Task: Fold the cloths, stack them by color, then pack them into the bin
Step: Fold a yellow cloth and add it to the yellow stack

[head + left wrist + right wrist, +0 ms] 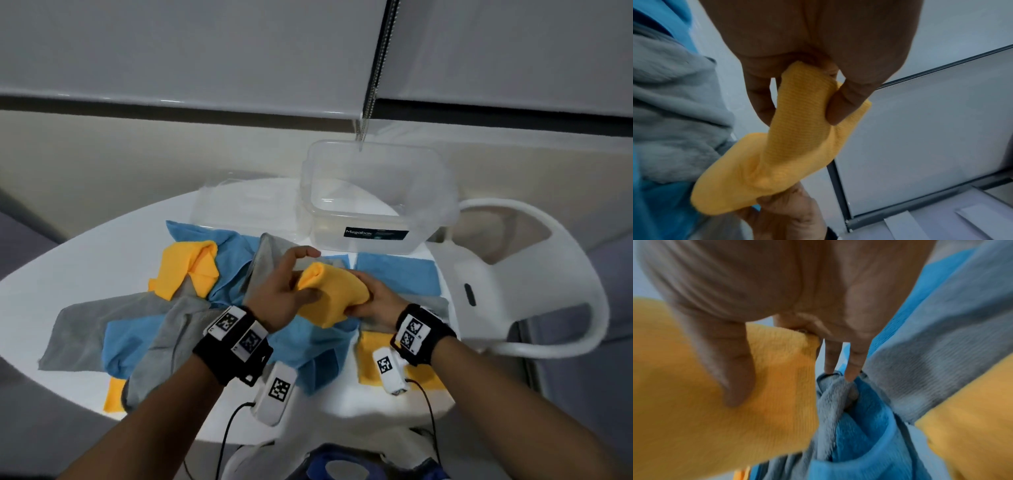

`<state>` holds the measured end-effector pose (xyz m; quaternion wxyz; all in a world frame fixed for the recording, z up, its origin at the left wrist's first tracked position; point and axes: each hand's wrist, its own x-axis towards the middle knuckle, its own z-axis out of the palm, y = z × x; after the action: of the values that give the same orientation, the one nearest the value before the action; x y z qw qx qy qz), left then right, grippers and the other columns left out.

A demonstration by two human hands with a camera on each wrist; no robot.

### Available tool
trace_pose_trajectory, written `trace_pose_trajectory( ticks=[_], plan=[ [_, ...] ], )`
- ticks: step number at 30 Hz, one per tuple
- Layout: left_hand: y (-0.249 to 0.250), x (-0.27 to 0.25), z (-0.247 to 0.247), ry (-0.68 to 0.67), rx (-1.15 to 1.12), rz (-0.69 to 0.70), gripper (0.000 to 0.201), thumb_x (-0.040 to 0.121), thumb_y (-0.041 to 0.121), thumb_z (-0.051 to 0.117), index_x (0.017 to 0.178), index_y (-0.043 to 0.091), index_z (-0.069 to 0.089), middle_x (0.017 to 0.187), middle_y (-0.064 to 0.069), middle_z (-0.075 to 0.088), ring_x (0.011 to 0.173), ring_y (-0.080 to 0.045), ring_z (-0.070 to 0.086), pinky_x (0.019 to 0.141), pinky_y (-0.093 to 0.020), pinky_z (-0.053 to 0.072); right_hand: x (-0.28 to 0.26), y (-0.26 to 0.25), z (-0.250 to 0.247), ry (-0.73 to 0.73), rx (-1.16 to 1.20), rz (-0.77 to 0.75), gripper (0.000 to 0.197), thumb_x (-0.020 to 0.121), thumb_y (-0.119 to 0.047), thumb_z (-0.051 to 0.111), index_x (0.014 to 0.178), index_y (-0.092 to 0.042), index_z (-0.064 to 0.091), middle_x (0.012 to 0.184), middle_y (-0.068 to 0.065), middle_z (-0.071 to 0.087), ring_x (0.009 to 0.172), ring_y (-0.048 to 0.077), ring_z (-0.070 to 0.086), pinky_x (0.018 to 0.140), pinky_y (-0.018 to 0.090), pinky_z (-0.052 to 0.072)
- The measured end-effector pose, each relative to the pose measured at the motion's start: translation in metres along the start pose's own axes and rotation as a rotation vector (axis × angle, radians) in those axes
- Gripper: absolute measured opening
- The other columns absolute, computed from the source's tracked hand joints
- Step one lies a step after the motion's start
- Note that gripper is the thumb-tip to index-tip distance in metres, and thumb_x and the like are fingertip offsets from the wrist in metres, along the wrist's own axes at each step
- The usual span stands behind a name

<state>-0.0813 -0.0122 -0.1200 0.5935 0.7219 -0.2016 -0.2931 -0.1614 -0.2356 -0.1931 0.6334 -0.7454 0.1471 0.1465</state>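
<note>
Your two forearms come in from the near edge of the round white table, nearest to you, and between them your left hand and right hand share one yellow microfibre cloth lifted just above the middle of the table. Beyond it, at the far edge, stands the clear plastic bin with its dark label, open and holding nothing, with a clear lid lying just left of it. Toward the left edge sprawls a loose heap of unfolded grey, blue and yellow cloths; near the right edge a folded blue cloth lies flat, with a folded grey cloth just nearer you and a folded yellow cloth at the near right. Left thumb and fingers pinch one bunched end of the held cloth, and your right thumb presses the other end against the curled fingers, so both hands are grasping it. You look to be early, mid-fold. Find two true corners, pull the cloth taut, then match edges before laying it on the yellow pile. Work over the bare near-middle patch; the right edge is close, so a careless set-down could drag the folded piles off.
</note>
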Motion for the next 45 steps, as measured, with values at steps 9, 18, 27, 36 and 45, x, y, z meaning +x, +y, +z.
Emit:
trace_pose_trajectory(
  ticks=[9,18,27,36,45],
  plan=[
    [-0.006,0.029,0.051,-0.033,-0.303,-0.254,0.045,0.062,0.024,0.077,0.104,0.028,0.063,0.101,-0.011,0.066,0.096,-0.032,0.060,0.082,-0.051,0.051,-0.080,0.043,-0.062,0.199,0.432,0.140,0.089,0.038,-0.032,0.098,0.114,-0.003,0.064,0.111,0.023,0.067,0.099,0.038,0.065,0.091,0.056,0.050],
    [-0.005,0.023,0.119,-0.234,-0.347,-0.285,0.054,0.068,0.004,0.063,0.117,0.024,0.061,0.107,-0.018,0.061,0.098,-0.034,0.058,0.084,-0.052,0.051,-0.139,0.075,-0.062,0.124,1.071,0.314,0.090,0.041,-0.004,0.082,0.127,-0.008,0.059,0.126,0.023,0.061,0.112,0.049,0.058,0.090,0.067,0.046],
    [-0.018,0.026,0.131,-0.198,-0.209,-0.438,0.061,0.060,0.015,0.068,0.116,0.034,0.059,0.112,-0.010,0.058,0.101,-0.033,0.056,0.082,-0.050,0.053,-0.149,0.091,-0.069,0.312,1.008,0.183,0.084,0.051,-0.014,0.091,0.127,-0.004,0.055,0.126,0.025,0.061,0.109,0.041,0.063,0.083,0.050,0.057],
    [-0.088,0.006,0.154,-0.084,-0.067,-0.602,0.055,0.081,0.038,0.073,0.129,0.026,0.051,0.125,-0.013,0.057,0.109,-0.034,0.058,0.085,-0.049,0.055,-0.160,0.114,-0.088,0.414,0.319,0.247,0.051,0.084,-0.005,0.072,0.128,-0.023,0.052,0.116,0.017,0.062,0.104,0.029,0.063,0.077,0.044,0.059],
    [-0.109,0.005,0.154,-0.085,0.375,-0.411,0.040,0.086,0.025,0.056,0.118,0.047,0.045,0.103,-0.008,0.061,0.082,-0.030,0.063,0.064,-0.044,0.059,-0.153,0.130,-0.094,0.530,0.051,0.311,0.037,0.088,-0.004,0.066,0.115,-0.025,0.052,0.101,0.008,0.061,0.095,0.026,0.062,0.069,0.032,0.054]
  ],
)
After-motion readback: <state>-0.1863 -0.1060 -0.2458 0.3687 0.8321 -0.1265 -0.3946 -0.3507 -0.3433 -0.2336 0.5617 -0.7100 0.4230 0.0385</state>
